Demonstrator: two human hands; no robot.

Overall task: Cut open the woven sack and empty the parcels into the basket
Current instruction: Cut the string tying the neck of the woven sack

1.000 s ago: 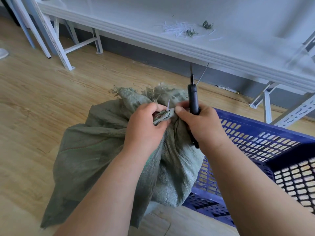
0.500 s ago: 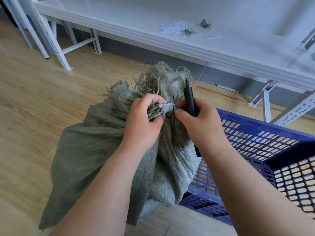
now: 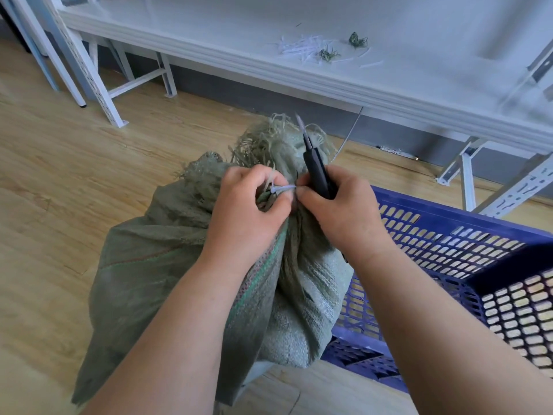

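Note:
A grey-green woven sack (image 3: 155,265) stands on the wooden floor, its frayed mouth bunched and tied with a white plastic tie (image 3: 281,189). My left hand (image 3: 248,214) grips the gathered neck just below the tie. My right hand (image 3: 338,211) holds a black utility knife (image 3: 315,172), blade pointing up and away, while its thumb and forefinger pinch the tie's end. A blue perforated plastic basket (image 3: 449,235) sits on the floor right beside the sack. No parcels are visible; the sack hides them.
A white metal shelf (image 3: 299,73) runs across the back, with white tie offcuts (image 3: 302,49) and green fibre scraps on it. Its slotted legs (image 3: 89,70) stand at left and right. Open wooden floor (image 3: 59,175) lies to the left.
The sack's neck has been pulled upright, so the frayed mouth stands higher. The white tie has come into view between my hands. The knife has tilted slightly left.

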